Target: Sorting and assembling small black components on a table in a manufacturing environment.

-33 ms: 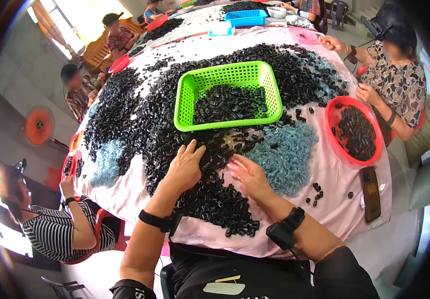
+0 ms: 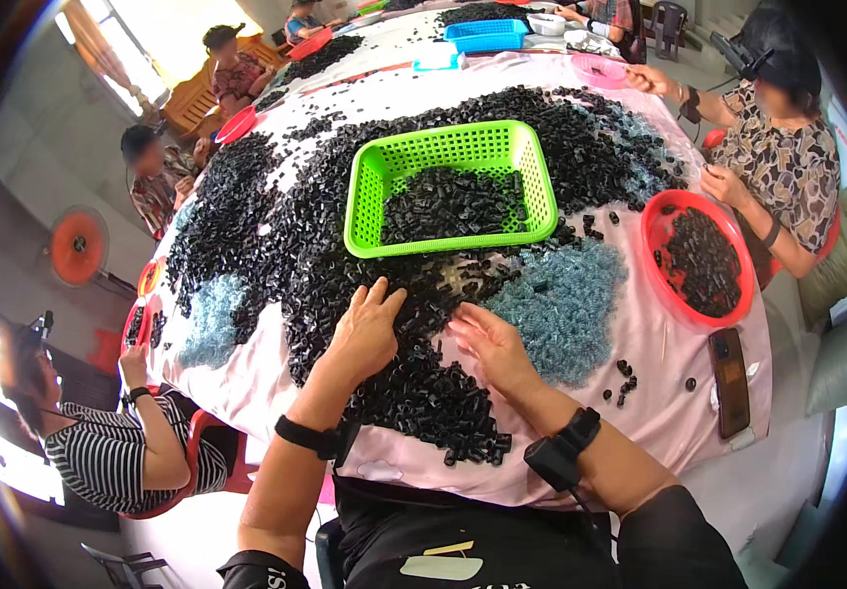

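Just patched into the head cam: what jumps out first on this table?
The bright green basket, partly filled with small black parts, sits mid-table amid a wide black heap. Nearer, the left hand and right hand rest flat on that heap, beside a pale blue pile.

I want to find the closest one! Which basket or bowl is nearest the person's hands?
The green basket, just past the fingers of both hands. The red bowl sits farther right, and the blue basket is far across the table.

black parts point(image 2: 423, 393): too small to identify | left hand point(image 2: 364, 334) fingertips buried in them
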{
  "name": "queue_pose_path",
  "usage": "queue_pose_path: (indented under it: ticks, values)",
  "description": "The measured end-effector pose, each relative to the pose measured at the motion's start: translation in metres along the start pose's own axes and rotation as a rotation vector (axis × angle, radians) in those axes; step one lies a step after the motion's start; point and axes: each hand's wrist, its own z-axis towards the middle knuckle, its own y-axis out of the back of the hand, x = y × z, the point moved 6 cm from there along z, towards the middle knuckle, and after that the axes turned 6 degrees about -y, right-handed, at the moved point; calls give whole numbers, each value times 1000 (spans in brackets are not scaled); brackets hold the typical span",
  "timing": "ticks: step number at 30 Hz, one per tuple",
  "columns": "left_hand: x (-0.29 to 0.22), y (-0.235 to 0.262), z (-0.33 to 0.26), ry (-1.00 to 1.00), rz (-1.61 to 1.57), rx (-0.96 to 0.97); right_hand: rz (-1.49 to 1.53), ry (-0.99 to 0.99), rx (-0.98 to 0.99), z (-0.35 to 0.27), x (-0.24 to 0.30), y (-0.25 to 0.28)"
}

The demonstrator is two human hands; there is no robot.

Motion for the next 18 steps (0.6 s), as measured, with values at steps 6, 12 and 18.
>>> queue_pose_path:
  ticks: [6,12,18]
  values:
    - [-9,-1,-10,-68,-9,-27,67,75,2,5,-6,1]
    - [-18,5,-23,-30,-13,-71,-95,173,32,-1,0,0]
    - [-40,6,-31,-44,-203,-11,117,110,-9,-5,2,-3]
